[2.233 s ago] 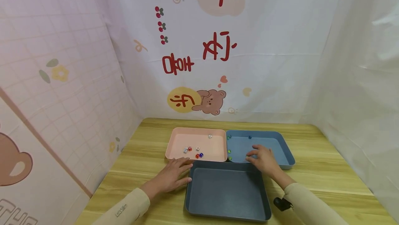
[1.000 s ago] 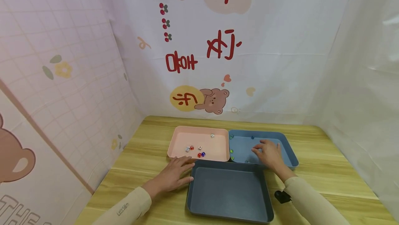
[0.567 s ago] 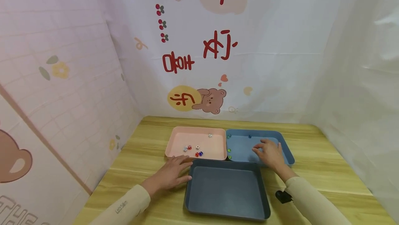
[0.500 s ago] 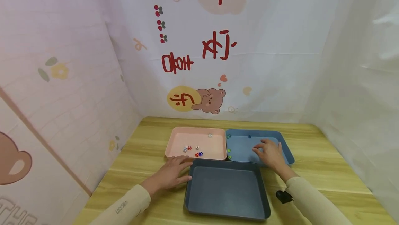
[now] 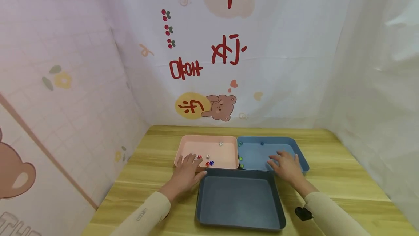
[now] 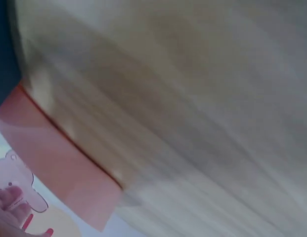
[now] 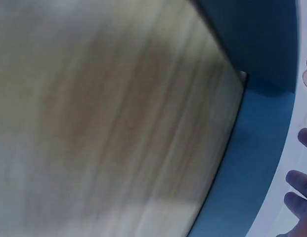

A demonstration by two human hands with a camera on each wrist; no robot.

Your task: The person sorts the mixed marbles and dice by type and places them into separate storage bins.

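Observation:
My left hand (image 5: 184,176) reaches over the front rim of the pink tray (image 5: 229,156), fingers spread and relaxed. Its fingertips are right by white and red dice, partly covering them. A red die (image 5: 207,164), a blue die (image 5: 211,163) and a white die (image 5: 208,156) lie to their right. Over the front right part of the blue tray (image 5: 255,152) is my right hand (image 5: 288,168), fingers loosely parted with nothing seen between them. Small green pieces (image 5: 240,159) line that tray's left side, and a dark blue piece (image 5: 262,143) sits at its back.
A bare dark grey tray (image 5: 239,201) stands in front of both smaller trays, between my forearms. Another white die (image 5: 220,143) lies at the back of the pink tray. A small black object (image 5: 303,214) is by my right sleeve. Printed cloth (image 5: 278,65) hangs behind the table.
My left hand has moved forward from beside the dark tray's corner to over the dice. The right hand's fingers, earlier close together at the tips, have parted, and it has shifted slightly right.

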